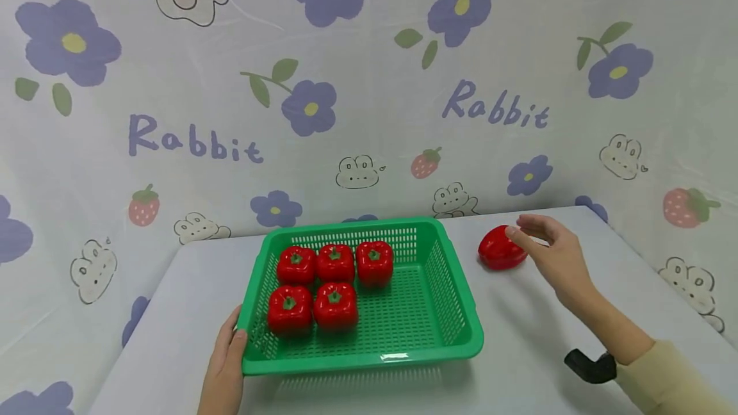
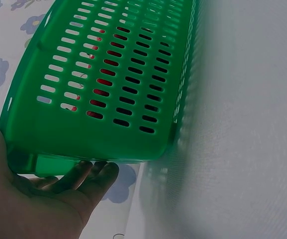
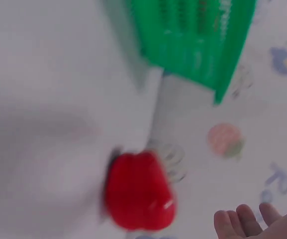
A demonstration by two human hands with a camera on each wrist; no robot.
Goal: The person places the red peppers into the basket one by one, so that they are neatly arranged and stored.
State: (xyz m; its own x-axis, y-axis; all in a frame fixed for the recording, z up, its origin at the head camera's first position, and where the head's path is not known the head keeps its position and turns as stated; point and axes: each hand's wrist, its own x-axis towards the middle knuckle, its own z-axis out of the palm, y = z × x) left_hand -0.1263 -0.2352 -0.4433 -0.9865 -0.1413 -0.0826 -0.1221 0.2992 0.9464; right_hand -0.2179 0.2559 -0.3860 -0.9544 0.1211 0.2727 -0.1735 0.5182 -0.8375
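Observation:
A green plastic basket [image 1: 398,357] stands on the white table, with several red bell peppers [image 1: 336,306] upright in its left and middle part. My left hand [image 1: 223,364] holds the basket's left side near the front corner; the left wrist view shows its fingers [image 2: 101,181] at the basket's edge. One more red bell pepper [image 1: 500,250] lies on its side on the table, right of the basket. Just right of that pepper is my right hand [image 1: 550,255], fingers loosely bent and holding nothing. In the right wrist view a gap shows between this pepper [image 3: 139,191] and the fingers [image 3: 247,219].
Bare white table [image 1: 507,351] shows in front of the lone pepper. Behind the table hangs a pale cloth [image 1: 369,107] printed with flowers and rabbits. A black strap-like piece [image 1: 590,367] sits by the right wrist.

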